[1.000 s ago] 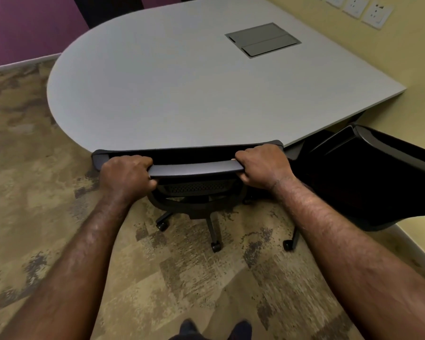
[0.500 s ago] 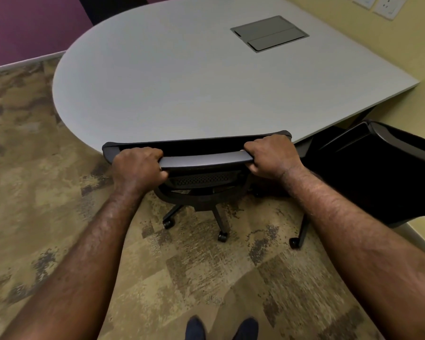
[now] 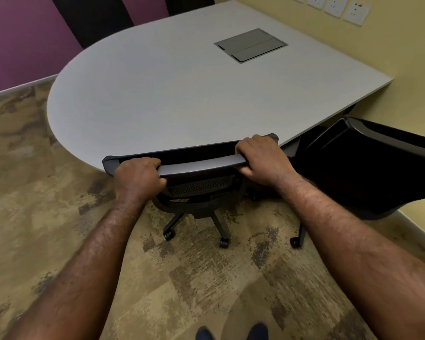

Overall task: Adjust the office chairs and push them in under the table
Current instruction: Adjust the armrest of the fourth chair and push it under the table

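Both hands are keeping their grip while the chair (image 3: 196,165) is sliding nearer the table (image 3: 182,94): left hand (image 3: 139,176) and right hand (image 3: 264,159) are curling around its backrest, now touching the table's edge; pushing evenly should keep it straight

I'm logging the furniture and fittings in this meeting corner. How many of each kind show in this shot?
Office chairs: 2, the gripped chair and the chair to its right
Tables: 1
Tabletop cable hatches: 1
Wall socket plates: 4, some cut off by the frame edge
Total: 8
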Action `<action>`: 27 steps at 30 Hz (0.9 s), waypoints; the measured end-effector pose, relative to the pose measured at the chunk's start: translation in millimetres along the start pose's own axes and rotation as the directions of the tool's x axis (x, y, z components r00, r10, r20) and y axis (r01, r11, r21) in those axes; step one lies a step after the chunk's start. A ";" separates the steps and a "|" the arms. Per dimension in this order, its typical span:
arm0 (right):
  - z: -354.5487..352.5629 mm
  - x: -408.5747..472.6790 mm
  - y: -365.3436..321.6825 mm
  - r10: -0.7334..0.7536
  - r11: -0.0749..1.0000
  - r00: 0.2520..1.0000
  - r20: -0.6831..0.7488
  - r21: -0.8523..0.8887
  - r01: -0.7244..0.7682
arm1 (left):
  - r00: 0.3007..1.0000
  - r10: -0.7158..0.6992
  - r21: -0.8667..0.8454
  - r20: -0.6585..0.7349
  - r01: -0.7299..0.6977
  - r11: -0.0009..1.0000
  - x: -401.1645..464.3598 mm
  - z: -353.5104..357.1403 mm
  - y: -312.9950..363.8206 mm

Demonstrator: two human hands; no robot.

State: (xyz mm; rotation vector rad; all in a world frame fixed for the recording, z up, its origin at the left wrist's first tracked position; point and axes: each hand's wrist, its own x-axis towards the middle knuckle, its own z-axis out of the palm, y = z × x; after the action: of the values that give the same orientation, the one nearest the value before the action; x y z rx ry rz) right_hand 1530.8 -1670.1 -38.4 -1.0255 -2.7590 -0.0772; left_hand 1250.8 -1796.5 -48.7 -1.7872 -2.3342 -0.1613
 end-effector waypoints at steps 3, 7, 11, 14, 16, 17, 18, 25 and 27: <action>-1.9 -19.0 -5.0 0.053 0.998 0.995 -0.082 0.027 -0.051 | 1.000 0.023 -0.071 0.009 -0.022 0.997 -0.4 -4.3 0.3; -12.7 -46.5 -6.8 0.146 0.989 0.978 -0.148 0.018 -0.145 | 0.986 0.127 -0.202 -0.106 -0.147 0.968 -4.8 -6.5 6.9; -37.0 -75.8 5.8 0.241 0.970 0.951 -0.195 0.010 -0.243 | 0.954 0.203 -0.249 -0.218 -0.256 0.934 -4.1 -18.0 38.0; -57.1 -102.3 28.0 0.319 0.946 0.919 -0.233 0.018 -0.324 | 0.932 0.246 -0.290 -0.268 -0.321 0.901 5.7 -36.3 76.0; -69.1 -121.3 47.6 0.386 0.920 0.885 -0.259 0.035 -0.391 | 0.914 0.274 -0.306 -0.299 -0.364 0.880 14.6 -47.5 104.7; -74.8 -131.9 58.2 0.417 0.906 0.866 -0.276 0.048 -0.421 | 0.905 0.285 -0.315 -0.315 -0.383 0.868 18.8 -52.5 120.3; -80.6 -143.6 69.7 0.443 0.893 0.844 -0.301 0.062 -0.447 | 0.898 0.294 -0.325 -0.327 -0.399 0.857 23.1 -57.3 136.8; -112.7 -237.2 160.3 0.535 0.814 0.733 -0.420 0.024 -0.581 | 0.852 0.348 -0.366 -0.391 -0.491 0.791 53.9 -71.7 261.8; -122.2 -255.7 192.3 0.536 0.799 0.738 -0.410 -0.036 -0.600 | 0.847 0.354 -0.380 -0.397 -0.503 0.776 62.8 -72.9 299.2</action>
State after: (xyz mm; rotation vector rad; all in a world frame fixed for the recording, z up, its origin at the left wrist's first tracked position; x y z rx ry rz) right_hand 1865.6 -1702.5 25.9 -1.6605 -2.0096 -0.3769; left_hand 1529.9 -1673.2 26.4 -2.2717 -1.6946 -0.9334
